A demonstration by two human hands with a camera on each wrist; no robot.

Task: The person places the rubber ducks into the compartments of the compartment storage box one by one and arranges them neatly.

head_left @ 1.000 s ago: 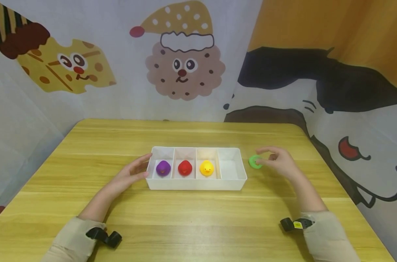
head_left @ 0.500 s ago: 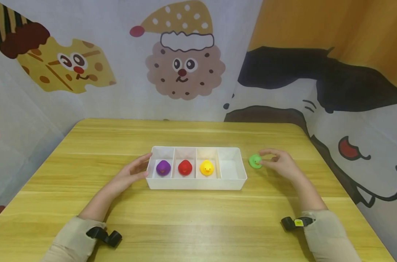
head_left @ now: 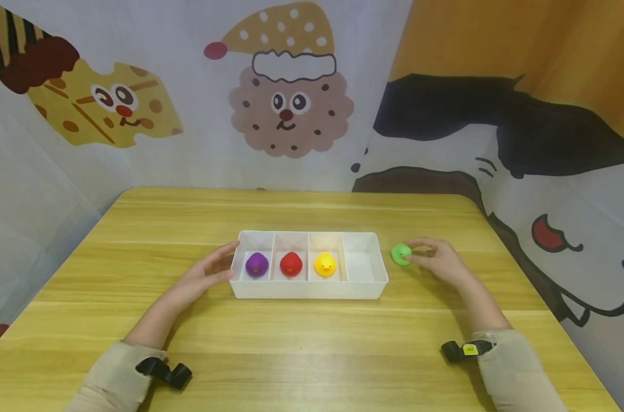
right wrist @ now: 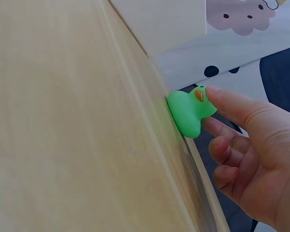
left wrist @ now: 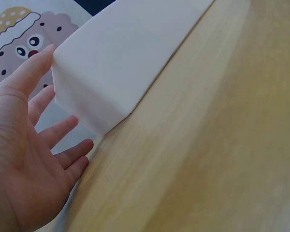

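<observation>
A white tray (head_left: 306,290) with a row of compartments stands mid-table. Purple (head_left: 257,264), red (head_left: 291,264) and yellow (head_left: 325,264) toy ducks each sit in their own compartment, while the rightmost one is bare. My left hand (head_left: 201,277) touches the tray's left end with relaxed, spread fingers; the left wrist view has the thumb at the rim's corner. Right of the tray, a green toy duck (right wrist: 186,113) rests on the table. My right hand (head_left: 437,258) pinches its head between thumb and index finger, the other fingers loosely curled.
The wooden table (head_left: 301,355) has its far edge against a printed curtain (head_left: 188,166). Both wrists carry small black cameras over beige sleeves.
My right thumb and index finger have shifted slightly right and closed onto the green duck's head, which now shows more. The left hand and tray have stayed still.
</observation>
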